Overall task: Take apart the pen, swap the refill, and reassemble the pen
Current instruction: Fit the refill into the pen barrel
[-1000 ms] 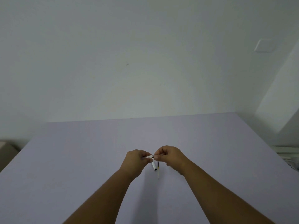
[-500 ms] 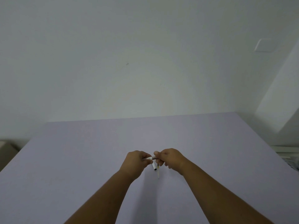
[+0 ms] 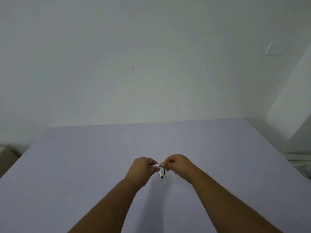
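My left hand (image 3: pixel 143 167) grips a white pen barrel (image 3: pixel 155 165) that points to the right. My right hand (image 3: pixel 178 163) pinches the small dark tip section (image 3: pixel 162 164) at the barrel's open end. The two hands are almost touching above the table. Just below them, a short white pen part (image 3: pixel 161 173) with a dark end lies on the table. A thin refill (image 3: pixel 165 178), dark at the top and pale lower down, lies beside it. How the tip section sits on the barrel is hidden by my fingers.
The lilac table (image 3: pixel 84 165) spreads wide around my hands and ends at a white wall behind. A wall plate (image 3: pixel 276 48) sits high on the right. Pale objects (image 3: pixel 299 160) lie past the table's right edge.
My right hand closed in on the barrel's end half a second ago and has since eased slightly to the right. The left hand and the parts on the table have stayed put.
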Available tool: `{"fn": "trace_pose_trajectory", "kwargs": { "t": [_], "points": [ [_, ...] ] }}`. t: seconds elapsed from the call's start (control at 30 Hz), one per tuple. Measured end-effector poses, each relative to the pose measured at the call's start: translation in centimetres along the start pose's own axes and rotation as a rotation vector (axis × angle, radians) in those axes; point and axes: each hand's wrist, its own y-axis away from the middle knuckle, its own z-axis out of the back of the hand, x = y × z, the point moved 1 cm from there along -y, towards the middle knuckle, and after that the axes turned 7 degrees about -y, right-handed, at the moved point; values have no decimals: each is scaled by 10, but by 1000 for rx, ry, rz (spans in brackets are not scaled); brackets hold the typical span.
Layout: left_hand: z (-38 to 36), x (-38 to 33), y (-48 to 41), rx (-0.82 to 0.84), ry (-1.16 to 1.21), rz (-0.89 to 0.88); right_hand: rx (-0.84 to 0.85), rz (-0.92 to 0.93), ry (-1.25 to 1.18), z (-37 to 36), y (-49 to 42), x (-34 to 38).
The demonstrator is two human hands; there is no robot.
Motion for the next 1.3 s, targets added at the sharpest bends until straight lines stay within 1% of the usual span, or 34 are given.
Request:
{"fn": "trace_pose_trajectory", "kwargs": {
  "t": [0.1,0.27,0.43,0.57,0.77,0.9,1.07,1.23,1.3],
  "points": [
    [0,1,1,-4,-17,-7,10,-53,32,-2,1,1],
    [-1,1,0,7,12,9,-6,32,-15,-4,0,-3],
    [-3,1,-2,-5,3,-4,1,-42,63,-3,-1,2],
    [-2,1,-5,2,17,-5,-9,27,-10,1,-1,-1],
    [-4,-2,-6,-10,9,-22,15,-54,65,5,2,6],
    [-3,-1,-7,-7,14,-21,28,1,-3,7,2,2],
    [-4,-1,-7,-20,-19,-37,54,-99,22,3,3,5],
    [-4,0,-7,-21,-14,-39,12,-2,2,3,4,2],
    [-5,-2,-7,-20,-18,-46,32,-46,14,3,4,6]
  ]
}}
